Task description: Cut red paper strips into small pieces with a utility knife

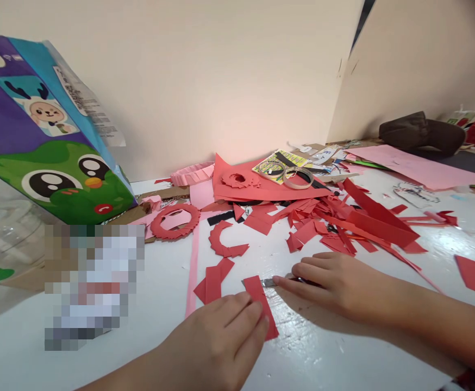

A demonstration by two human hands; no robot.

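A folded-looking red paper strip (256, 287) lies on the white table in front of me. My left hand (217, 339) closes its fingers on the strip's left edge and covers part of it. My right hand (341, 282) grips a box cutter (268, 283), most of its handle hidden under the fingers. The blade points left and passes under the strip's upper end, its tip just showing on the far side. Left of the strip lie overlapped red paper pieces (217, 279). Behind them sits a curved, unclosed chain of folded red paper (217, 239).
A pleated red paper ring (160, 231) lies back left, near a pink paper band (192, 174). Red scraps (302, 217) heap up mid-table, with tape rolls (298, 178) behind. A purple and green bag (50, 136) stands left; a dark cap (420, 133) lies far right.
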